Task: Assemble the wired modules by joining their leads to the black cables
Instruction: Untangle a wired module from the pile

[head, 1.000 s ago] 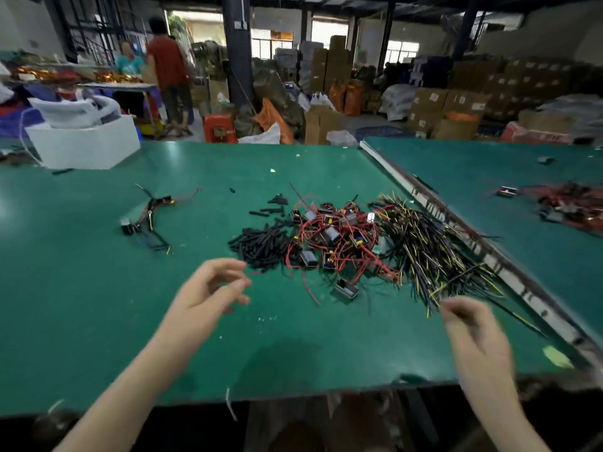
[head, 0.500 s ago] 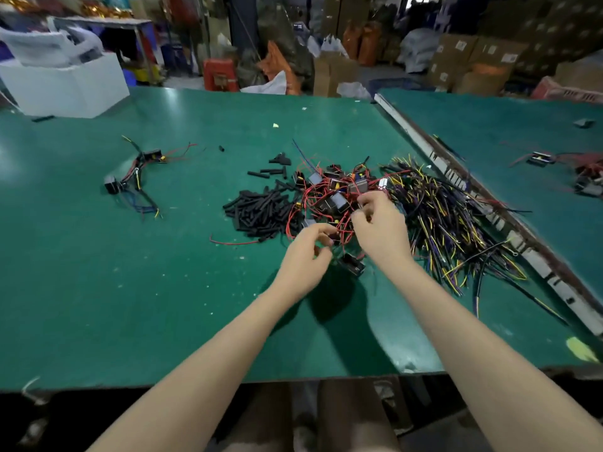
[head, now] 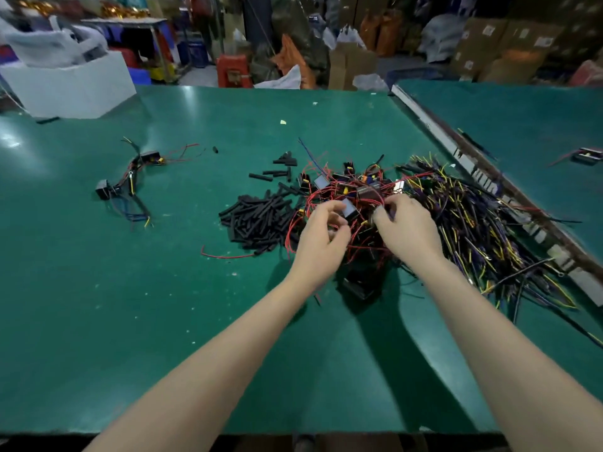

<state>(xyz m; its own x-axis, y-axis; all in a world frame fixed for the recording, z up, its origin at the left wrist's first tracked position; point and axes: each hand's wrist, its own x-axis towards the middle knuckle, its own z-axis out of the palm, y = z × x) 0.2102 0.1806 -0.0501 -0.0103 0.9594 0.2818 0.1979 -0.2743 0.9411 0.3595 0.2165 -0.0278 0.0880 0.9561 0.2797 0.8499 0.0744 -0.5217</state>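
While both hands (head: pixel 321 243) (head: pixel 408 228) pinch red leads (head: pixel 329 194), the black cables (head: pixel 473 220) lie just right of your right grip.

Two hands in view: left hand (head: pixel 321 244), right hand (head: pixel 408 228). One heap of wired modules (head: pixel 350 197), red leads tangled; modules too overlapped to count. One heap of black cables (head: pixel 483 223), right. One pile of black sleeves (head: pixel 261 216), left of the modules. One joined set (head: pixel 130 184), far left. Two green tables (head: pixel 163 288).
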